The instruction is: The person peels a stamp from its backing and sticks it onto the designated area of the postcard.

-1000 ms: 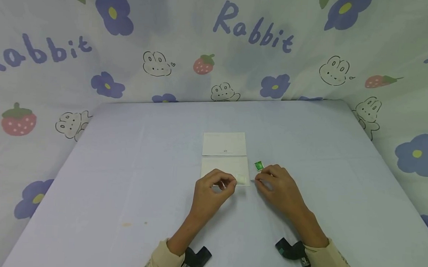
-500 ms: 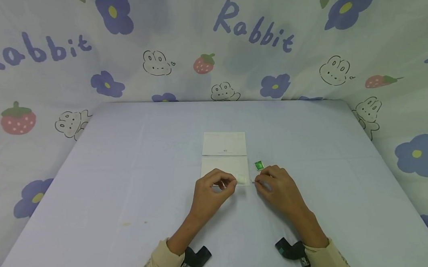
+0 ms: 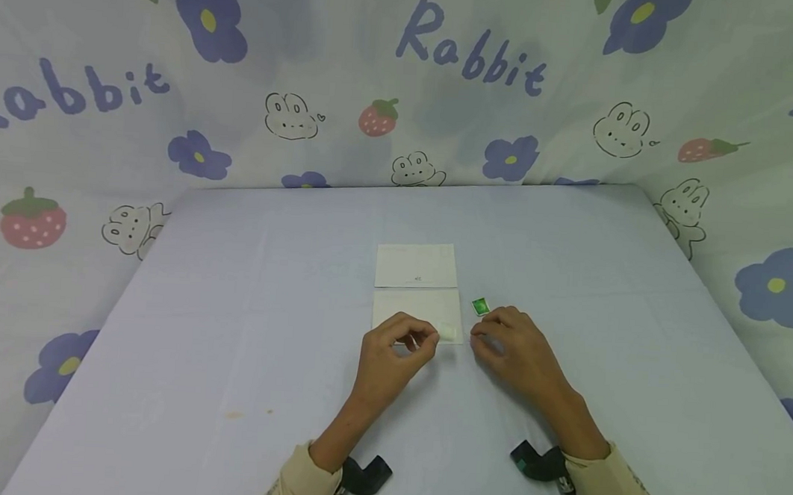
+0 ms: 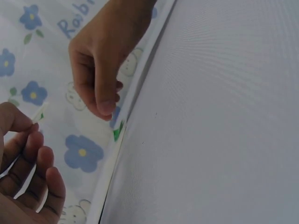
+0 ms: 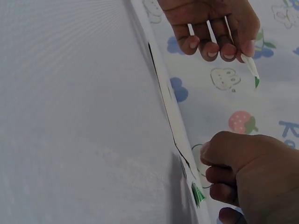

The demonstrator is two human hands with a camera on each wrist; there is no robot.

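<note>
Left hand pinches a slip over the card; right hand curls near a tag, whether gripping anything I can't tell

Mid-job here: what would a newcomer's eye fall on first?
Probably the large purple "Rabbit" lettering on the backdrop behind the table. Next, the small green square close by the right hand, to the right of the pale two-panel card. The left hand pinches a pale strip with a green tip.
</note>
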